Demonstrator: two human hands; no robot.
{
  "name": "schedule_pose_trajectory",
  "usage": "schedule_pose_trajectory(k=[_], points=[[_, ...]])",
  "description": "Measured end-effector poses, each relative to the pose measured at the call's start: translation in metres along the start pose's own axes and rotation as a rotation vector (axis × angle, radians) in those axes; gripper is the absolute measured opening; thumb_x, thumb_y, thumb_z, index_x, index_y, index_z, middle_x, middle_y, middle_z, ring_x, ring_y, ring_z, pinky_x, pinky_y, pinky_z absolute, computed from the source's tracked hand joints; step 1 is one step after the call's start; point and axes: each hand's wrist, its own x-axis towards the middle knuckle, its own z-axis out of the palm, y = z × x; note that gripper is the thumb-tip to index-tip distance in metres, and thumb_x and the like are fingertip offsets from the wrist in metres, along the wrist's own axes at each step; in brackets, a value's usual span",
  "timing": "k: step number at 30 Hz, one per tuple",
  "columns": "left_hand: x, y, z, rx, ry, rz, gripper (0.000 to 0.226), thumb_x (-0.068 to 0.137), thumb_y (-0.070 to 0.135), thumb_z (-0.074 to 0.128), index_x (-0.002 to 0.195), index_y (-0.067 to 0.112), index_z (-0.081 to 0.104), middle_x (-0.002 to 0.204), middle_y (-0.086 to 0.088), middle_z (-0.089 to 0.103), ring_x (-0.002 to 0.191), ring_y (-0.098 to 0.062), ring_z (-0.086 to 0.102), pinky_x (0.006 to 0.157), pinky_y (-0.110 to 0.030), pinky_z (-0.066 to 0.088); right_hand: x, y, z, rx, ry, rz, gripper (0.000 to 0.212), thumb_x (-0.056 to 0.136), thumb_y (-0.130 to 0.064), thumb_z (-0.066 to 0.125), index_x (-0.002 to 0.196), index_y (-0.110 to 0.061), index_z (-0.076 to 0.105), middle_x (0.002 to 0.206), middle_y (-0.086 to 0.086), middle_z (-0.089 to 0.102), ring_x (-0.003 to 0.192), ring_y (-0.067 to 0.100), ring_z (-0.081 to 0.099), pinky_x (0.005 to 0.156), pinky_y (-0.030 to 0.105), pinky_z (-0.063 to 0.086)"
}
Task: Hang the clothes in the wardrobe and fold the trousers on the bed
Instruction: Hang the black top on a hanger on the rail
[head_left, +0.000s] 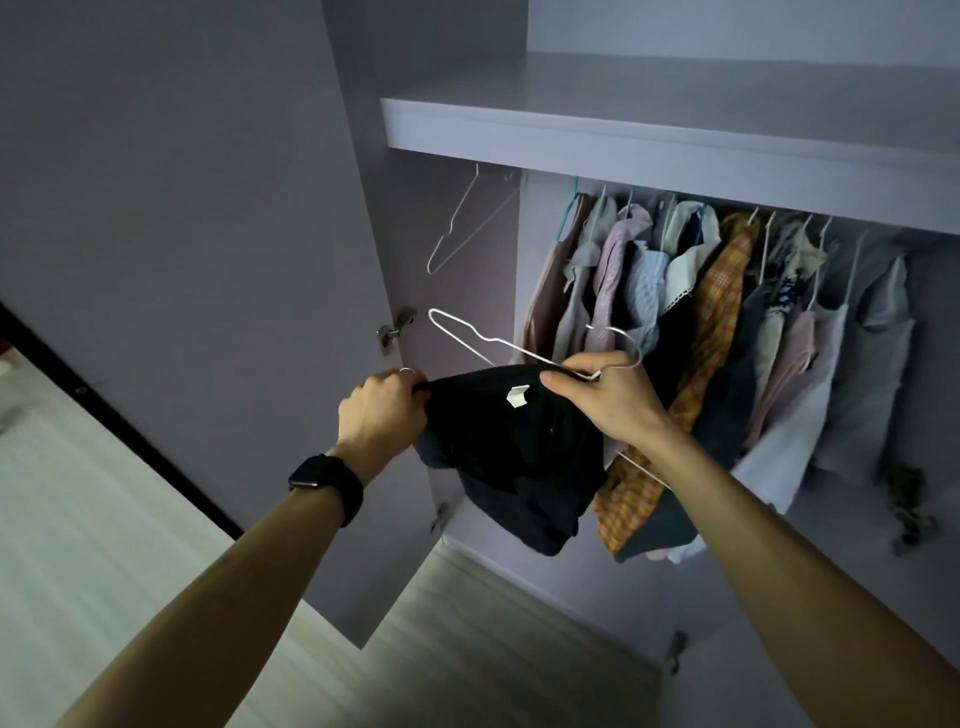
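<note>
At frame centre, the left hand (382, 410) gripped a black garment (511, 457) while the right hand (605, 400) pinched a white hanger (483, 340), apparently threading it inside.

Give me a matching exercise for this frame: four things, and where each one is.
1 black garment
2 tilted hanger
3 bare hanger
4 watch

A on the left wrist
B hooked up inside the wardrobe, left of the hung clothes
C wire neck held by the right hand
D edge gripped by the left hand

Pairs: 1-D, 2-C, 3-B, 4-A
</note>
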Motion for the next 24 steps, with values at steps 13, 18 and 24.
schedule_pose_trajectory(k=[13, 18, 24], points=[[0.045, 0.076, -0.060, -0.147, -0.171, 0.156, 0.019, 0.090, 0.032, 0.055, 0.104, 0.033, 0.067, 0.095, 0.009, 0.063, 0.090, -0.018, 0.059, 0.075, -0.027, 0.045, -0.018, -0.032, -0.020, 0.745, 0.643, 0.303, 0.043, 0.080, -0.044, 0.068, 0.045, -0.021, 0.058, 0.043, -0.009, 0.043, 0.039, 0.007, 0.034, 0.044, 0.022, 0.029], [0.049, 0.088, -0.088, -0.159, -0.147, 0.194, 0.009, 0.089, 0.031, 0.062, 0.092, 0.038, 0.065, 0.089, 0.012, 0.065, 0.091, -0.015, 0.062, 0.077, -0.025, 0.048, -0.012, -0.078, -0.033, 1.308, 0.598, 0.168, 0.027, 0.093, -0.012, 0.047, 0.068, -0.015, 0.055, 0.045, -0.007, 0.030, 0.036, 0.006, 0.020, 0.033, 0.019, 0.016], [0.051, 0.089, -0.126, -0.318, -0.131, 0.140, 0.012, 0.088, 0.025, 0.066, 0.095, 0.027, 0.075, 0.084, 0.000, 0.072, 0.071, -0.018, 0.070, 0.050, -0.015, 0.050, 0.013, -0.086, 0.006, 1.208, 0.616, 0.189, 0.032, 0.091, -0.001, 0.050, 0.060, -0.008, 0.048, 0.043, -0.006, 0.031, 0.035, 0.005, 0.023, 0.037, 0.019, 0.017]])
